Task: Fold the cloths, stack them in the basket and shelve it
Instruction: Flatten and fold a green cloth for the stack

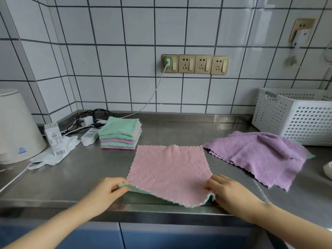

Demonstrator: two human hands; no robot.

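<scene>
A pink cloth with a green underside lies spread on the steel counter in front of me. My left hand pinches its near left corner and my right hand pinches its near right corner, both lifted slightly. To the right, purple cloths lie loose and crumpled. A stack of folded green and pink cloths sits at the back left. The white perforated basket stands at the back right, near the purple cloths.
A white kettle stands at far left, with a small carton, a plastic bag, a power strip and cables beside it. Wall sockets sit on the tiled wall. A white object shows at the right edge.
</scene>
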